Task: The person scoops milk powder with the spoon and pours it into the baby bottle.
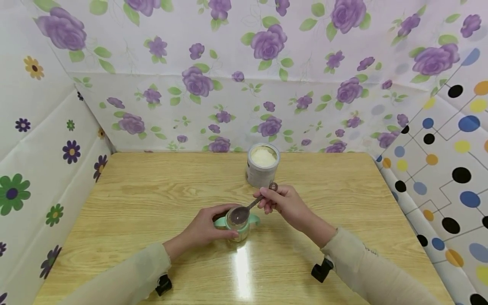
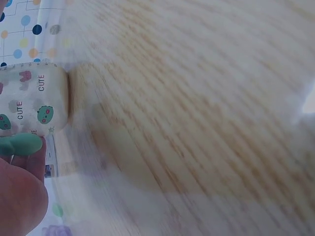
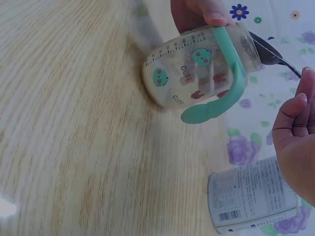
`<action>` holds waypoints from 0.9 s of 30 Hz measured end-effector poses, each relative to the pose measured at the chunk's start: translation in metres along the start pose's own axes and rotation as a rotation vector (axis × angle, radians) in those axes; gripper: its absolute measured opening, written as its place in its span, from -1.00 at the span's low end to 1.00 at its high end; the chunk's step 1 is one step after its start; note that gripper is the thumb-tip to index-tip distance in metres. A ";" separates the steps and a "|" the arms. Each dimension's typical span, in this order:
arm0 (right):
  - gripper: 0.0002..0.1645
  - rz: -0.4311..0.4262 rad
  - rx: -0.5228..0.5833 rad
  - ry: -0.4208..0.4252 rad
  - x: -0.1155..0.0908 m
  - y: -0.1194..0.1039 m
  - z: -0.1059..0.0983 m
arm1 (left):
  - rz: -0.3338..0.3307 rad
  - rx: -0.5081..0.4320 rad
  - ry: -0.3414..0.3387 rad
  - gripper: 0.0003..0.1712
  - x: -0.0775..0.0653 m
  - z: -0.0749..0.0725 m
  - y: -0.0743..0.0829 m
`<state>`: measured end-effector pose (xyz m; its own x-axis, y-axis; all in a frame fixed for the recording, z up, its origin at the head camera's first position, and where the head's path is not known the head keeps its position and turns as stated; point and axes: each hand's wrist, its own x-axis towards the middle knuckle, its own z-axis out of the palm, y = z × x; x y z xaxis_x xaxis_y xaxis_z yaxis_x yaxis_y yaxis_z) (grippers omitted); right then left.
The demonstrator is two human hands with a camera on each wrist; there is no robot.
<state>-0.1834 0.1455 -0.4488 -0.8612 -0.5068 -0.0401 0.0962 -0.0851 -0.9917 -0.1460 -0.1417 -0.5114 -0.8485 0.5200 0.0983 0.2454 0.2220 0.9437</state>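
A clear baby bottle [image 1: 244,234] with mint-green handles stands upright on the wooden table, printed with "CUTE" and small green faces in the right wrist view. My left hand [image 1: 203,228] grips it from the left, thumb across the front and fingers behind. In my right hand [image 1: 287,206] the handle of a dark spoon [image 1: 240,215] is pinched between thumb and fingers. The spoon's bowl lies over the bottle's mouth, and its ringed end points up past my fingertips. Pale contents show through the bottle wall [image 3: 182,73].
Behind my right hand stands an open can [image 1: 261,174] of pale powder, near the table's back edge. Flowered cloth [image 1: 236,106] hangs behind the table [image 1: 152,186], with patterned cloth on both sides. Black wrist mounts [image 1: 322,270] sit under my sleeves.
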 end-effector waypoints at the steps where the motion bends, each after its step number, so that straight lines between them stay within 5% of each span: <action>1: -0.61 0.002 0.012 0.002 0.000 0.000 0.000 | -0.003 0.003 -0.001 -0.18 0.000 0.000 0.001; 14: -0.57 0.053 0.299 0.077 0.003 -0.012 -0.021 | -0.049 0.066 -0.034 -0.10 0.005 -0.011 0.013; 27: -0.48 -0.007 0.522 0.133 0.008 -0.037 -0.060 | 0.025 0.078 -0.017 -0.14 0.054 -0.047 0.033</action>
<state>-0.2237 0.1959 -0.4202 -0.9153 -0.3943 -0.0823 0.2963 -0.5207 -0.8007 -0.2058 -0.1454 -0.4604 -0.8335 0.5402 0.1160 0.3031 0.2717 0.9134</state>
